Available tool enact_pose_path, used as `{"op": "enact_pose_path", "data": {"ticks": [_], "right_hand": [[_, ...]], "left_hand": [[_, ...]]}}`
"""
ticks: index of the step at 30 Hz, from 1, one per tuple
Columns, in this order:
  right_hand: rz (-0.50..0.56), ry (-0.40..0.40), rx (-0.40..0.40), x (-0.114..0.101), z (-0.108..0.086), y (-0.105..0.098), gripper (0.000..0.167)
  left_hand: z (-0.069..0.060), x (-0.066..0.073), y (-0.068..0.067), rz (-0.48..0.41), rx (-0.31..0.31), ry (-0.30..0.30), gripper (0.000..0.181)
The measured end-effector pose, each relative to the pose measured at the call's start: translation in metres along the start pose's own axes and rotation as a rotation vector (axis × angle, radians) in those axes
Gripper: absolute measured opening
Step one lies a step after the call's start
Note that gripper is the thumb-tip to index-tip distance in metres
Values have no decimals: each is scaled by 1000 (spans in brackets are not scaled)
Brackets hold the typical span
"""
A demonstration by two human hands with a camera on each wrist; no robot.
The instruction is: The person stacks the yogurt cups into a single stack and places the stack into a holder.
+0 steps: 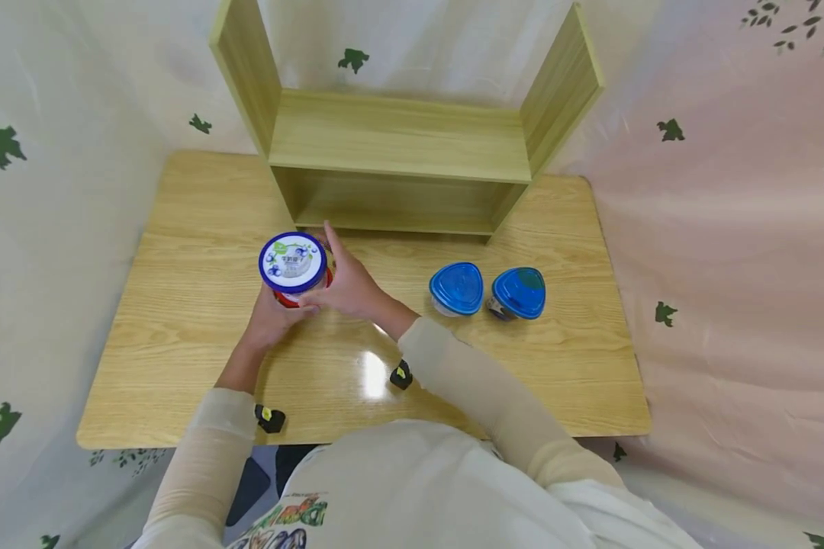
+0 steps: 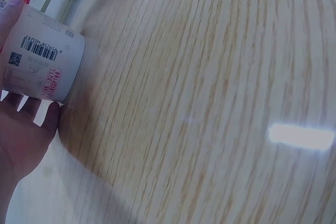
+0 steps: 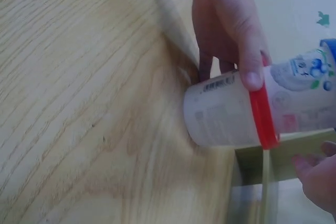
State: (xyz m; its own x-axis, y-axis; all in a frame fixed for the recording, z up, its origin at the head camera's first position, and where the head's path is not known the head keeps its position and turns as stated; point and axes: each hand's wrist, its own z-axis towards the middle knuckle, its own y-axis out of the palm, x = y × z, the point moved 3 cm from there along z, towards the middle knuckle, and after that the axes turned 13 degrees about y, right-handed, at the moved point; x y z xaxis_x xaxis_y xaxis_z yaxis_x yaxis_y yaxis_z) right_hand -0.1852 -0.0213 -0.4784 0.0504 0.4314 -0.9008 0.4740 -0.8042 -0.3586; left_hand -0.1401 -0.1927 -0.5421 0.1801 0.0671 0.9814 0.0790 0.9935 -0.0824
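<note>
Two round tubs are stacked on the wooden table (image 1: 199, 328) at its left part. The upper tub (image 1: 293, 263) has a blue-rimmed lid with blueberry pictures. Below it is a pale tub (image 3: 220, 111) with a red lid and a barcode. My left hand (image 1: 271, 316) grips the lower tub, its thumb lying near the red rim. My right hand (image 1: 353, 282) is beside the stack on the right, thumb and forefinger spread. In the right wrist view a gap shows between that hand and the tubs; its other fingers are mostly hidden.
Two blue-lidded containers stand to the right, one clear (image 1: 456, 290) and one dark-sided (image 1: 518, 293). A wooden shelf unit (image 1: 401, 137) with upright sides stands at the table's back. Black devices (image 1: 269, 418) (image 1: 401, 374) sit by the wrists.
</note>
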Motion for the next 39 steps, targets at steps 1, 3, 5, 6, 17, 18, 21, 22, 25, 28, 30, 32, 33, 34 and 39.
{"op": "enact_pose_path", "data": {"ticks": [1,3,5,6,17,18,21,22,25,28,30,32,33,34,39], "right_hand": [[9,-10,14,1,-3,-5,135],[28,-39,53,2,-11,-15,133],[43,-63,101,6,-21,-26,131],[52,-69,123,9,-26,-31,130],[116,-107,289,36,-75,-70,116],[125,-109,300,39,-78,-73,115],[142,-139,347,47,-91,-82,109],[144,-149,373,50,-96,-85,107],[153,-157,477,59,-112,-95,101],[134,-152,627,71,-125,-105,96],[96,-127,725,81,-131,-110,95],[56,-90,802,90,-135,-113,95],[40,-68,824,95,-137,-114,95],[25,-49,837,99,-137,-114,95],[-22,32,808,113,-137,-113,92]], "left_hand": [[0,-1,1,-6,3,0,106],[0,-1,2,-14,7,3,107],[-1,0,3,-10,13,-5,108],[-2,0,3,-4,12,-11,109],[-4,4,1,6,27,-58,109],[-5,4,1,7,28,-54,109],[-6,3,3,6,28,-41,109],[-6,2,3,7,27,-38,109],[-6,3,3,4,25,-34,108],[-7,4,3,8,27,-31,108],[-8,6,2,12,30,-29,107],[-9,7,3,12,34,-33,107],[-10,7,3,13,34,-36,107],[-11,7,4,12,34,-37,107],[-13,8,5,22,31,-44,107]]}}
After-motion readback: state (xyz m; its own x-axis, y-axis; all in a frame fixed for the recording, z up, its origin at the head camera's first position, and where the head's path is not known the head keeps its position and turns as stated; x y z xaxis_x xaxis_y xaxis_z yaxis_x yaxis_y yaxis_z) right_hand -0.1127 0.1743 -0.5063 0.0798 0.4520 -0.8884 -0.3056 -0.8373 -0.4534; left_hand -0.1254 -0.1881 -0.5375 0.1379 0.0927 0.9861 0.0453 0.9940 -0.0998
